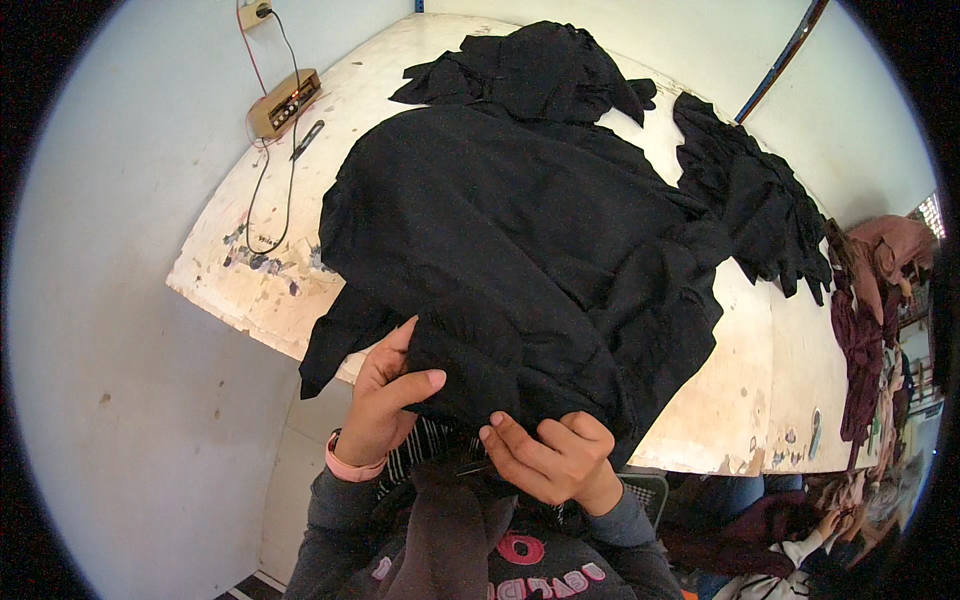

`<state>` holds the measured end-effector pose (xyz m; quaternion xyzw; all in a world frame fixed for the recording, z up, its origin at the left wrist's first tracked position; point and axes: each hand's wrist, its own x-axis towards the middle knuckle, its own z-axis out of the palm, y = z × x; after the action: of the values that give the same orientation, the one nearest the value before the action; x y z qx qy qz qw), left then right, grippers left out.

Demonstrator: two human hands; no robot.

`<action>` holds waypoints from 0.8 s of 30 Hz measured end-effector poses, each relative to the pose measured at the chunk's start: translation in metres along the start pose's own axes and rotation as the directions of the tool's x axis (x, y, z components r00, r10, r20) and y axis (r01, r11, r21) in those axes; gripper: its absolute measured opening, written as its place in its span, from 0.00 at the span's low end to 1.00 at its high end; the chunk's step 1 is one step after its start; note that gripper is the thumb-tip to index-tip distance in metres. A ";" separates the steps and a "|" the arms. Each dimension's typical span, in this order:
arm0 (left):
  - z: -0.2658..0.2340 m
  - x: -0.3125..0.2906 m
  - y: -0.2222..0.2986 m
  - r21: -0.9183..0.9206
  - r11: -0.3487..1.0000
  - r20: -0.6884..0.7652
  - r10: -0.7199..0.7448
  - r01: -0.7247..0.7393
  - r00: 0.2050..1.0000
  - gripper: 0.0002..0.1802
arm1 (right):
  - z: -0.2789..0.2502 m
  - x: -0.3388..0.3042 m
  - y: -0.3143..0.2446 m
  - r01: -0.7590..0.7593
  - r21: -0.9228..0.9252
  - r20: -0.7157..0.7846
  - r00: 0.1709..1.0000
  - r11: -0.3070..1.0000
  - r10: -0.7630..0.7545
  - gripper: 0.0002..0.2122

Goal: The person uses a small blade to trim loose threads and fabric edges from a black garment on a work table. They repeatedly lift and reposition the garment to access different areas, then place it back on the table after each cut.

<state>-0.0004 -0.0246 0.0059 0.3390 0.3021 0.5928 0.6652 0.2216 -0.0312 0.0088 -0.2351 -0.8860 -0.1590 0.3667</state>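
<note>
A large piece of black cloth, creased and folded in places, spreads over the table and hangs toward me over its near edge. My left hand, with a pink band at its wrist, grips the near left edge of this cloth between thumb and fingers. At the same near edge, a little to the right, my right hand is closed with its fingertips pinching the fabric. Just below those fingertips shows a thin pale line, too small to make out.
On the pale, worn table lie more black cloth heaps, one behind and one at right. A brown box with a cord and a slim dark tool lie far left. Other people's hands work at right.
</note>
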 end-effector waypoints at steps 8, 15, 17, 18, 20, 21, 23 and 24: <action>-0.002 0.001 -0.009 0.137 0.991 0.063 -0.005 -0.004 0.998 0.31 | 0.007 0.005 0.009 -0.417 0.578 0.137 0.897 0.702 0.420 0.18; -0.004 -0.007 -0.013 0.511 0.853 0.171 0.016 -0.102 0.985 0.19 | 0.024 0.014 0.018 -0.548 0.563 0.077 0.780 0.619 0.620 0.19; 0.006 -0.002 -0.008 0.731 0.671 0.106 0.070 -0.126 0.992 0.14 | 0.017 0.008 0.020 -0.671 0.719 0.324 0.557 0.184 0.765 0.19; 0.010 0.001 -0.008 0.820 0.559 0.079 0.104 -0.124 0.991 0.12 | 0.018 0.009 0.022 -0.620 0.783 0.414 0.471 -0.042 0.779 0.17; 0.011 0.003 -0.020 0.957 0.205 0.125 0.352 -0.206 0.928 0.09 | 0.018 0.007 0.023 -0.500 0.845 0.423 0.408 -0.190 0.809 0.08; 0.010 0.006 -0.023 0.972 0.140 0.123 0.388 -0.190 0.913 0.09 | 0.019 0.001 0.026 -0.472 0.848 0.441 0.374 -0.242 0.816 0.06; 0.010 0.006 -0.026 0.961 0.195 0.107 0.397 -0.198 0.911 0.08 | 0.016 0.001 0.028 -0.417 0.852 0.463 0.317 -0.317 0.828 0.03; 0.010 0.005 -0.027 0.924 0.314 0.094 0.369 -0.219 0.925 0.07 | 0.017 -0.001 0.031 -0.393 0.858 0.456 0.291 -0.329 0.841 0.03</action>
<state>0.0237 -0.0219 -0.0098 0.6593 0.5571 0.4543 0.2203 0.2282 0.0022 -0.0001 -0.3826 -0.3757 0.5965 0.5972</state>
